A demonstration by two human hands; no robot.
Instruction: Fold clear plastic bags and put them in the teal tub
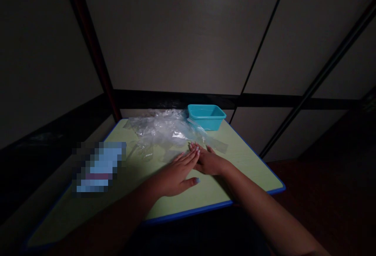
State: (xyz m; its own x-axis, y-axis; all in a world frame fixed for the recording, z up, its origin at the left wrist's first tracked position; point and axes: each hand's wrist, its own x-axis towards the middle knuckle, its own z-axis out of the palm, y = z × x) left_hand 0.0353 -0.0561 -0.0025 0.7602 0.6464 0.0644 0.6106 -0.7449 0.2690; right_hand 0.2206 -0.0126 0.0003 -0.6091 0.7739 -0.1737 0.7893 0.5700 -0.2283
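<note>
My left hand (179, 175) lies over the middle of the table with its fingers stretched out and its thumb apart; its fingertips touch or overlap the fingers of my right hand (208, 162). My right hand is palm down, fingers extended and partly covered by the left fingertips. Neither hand shows anything held. Just beyond the fingertips a heap of crumpled clear plastic bags (164, 128) spreads over the back of the table. A turquoise basin (207, 122) stands at the back right, touched by the plastic at its left side.
The pale green table (246, 177) has a blue edge. At its left lies a pixelated light blue object (104, 166), not identifiable. Wall panels (176, 36) rise directly behind the table and along its left side.
</note>
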